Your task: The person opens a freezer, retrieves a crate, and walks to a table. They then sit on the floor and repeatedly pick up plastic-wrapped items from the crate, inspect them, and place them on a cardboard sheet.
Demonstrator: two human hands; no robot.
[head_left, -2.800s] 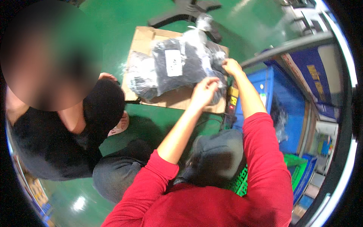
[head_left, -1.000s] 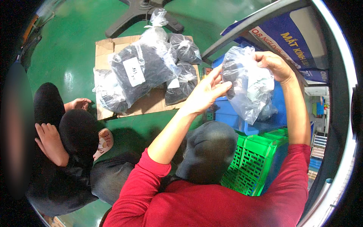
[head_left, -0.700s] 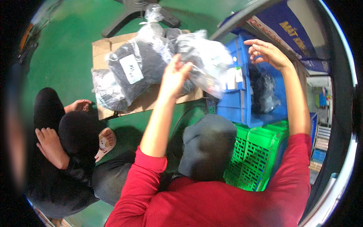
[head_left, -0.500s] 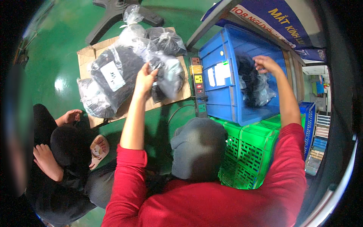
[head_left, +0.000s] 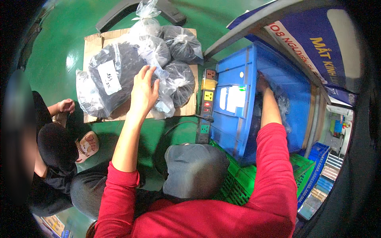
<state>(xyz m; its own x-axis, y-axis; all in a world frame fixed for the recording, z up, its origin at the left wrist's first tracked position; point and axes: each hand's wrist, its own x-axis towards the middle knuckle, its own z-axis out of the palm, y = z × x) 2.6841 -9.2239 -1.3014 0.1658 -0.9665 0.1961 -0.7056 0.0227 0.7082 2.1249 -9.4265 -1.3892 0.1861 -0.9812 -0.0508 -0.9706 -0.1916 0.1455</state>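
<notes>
My left hand (head_left: 144,92) hovers over or rests lightly on the bagged goods, fingers apart and gripping nothing visible. Beside it lies a large clear plastic bag of dark contents (head_left: 129,55) with a white paper label (head_left: 109,77). To its right sits a knotted bag of black items (head_left: 181,81). Several more tied bags, such as a dark one (head_left: 182,44) and a pale one (head_left: 146,27), crowd the flattened cardboard (head_left: 92,47). My right hand (head_left: 262,84) is down inside the blue bin (head_left: 232,127), near dark plastic-wrapped things (head_left: 282,105); shadow hides its fingers.
A power strip (head_left: 206,105) stands between cardboard and bin. Below the bin is a green perforated crate (head_left: 238,184); a blue crate (head_left: 315,170) lies right. A metal rail (head_left: 238,29) runs above the bin. At left sits another person, one hand (head_left: 66,106) showing.
My right hand has gone from above the bin's opening down into it. My left hand has shifted slightly left and down, its fingers spread; the knotted bag beside it, blurred before, now lies still.
</notes>
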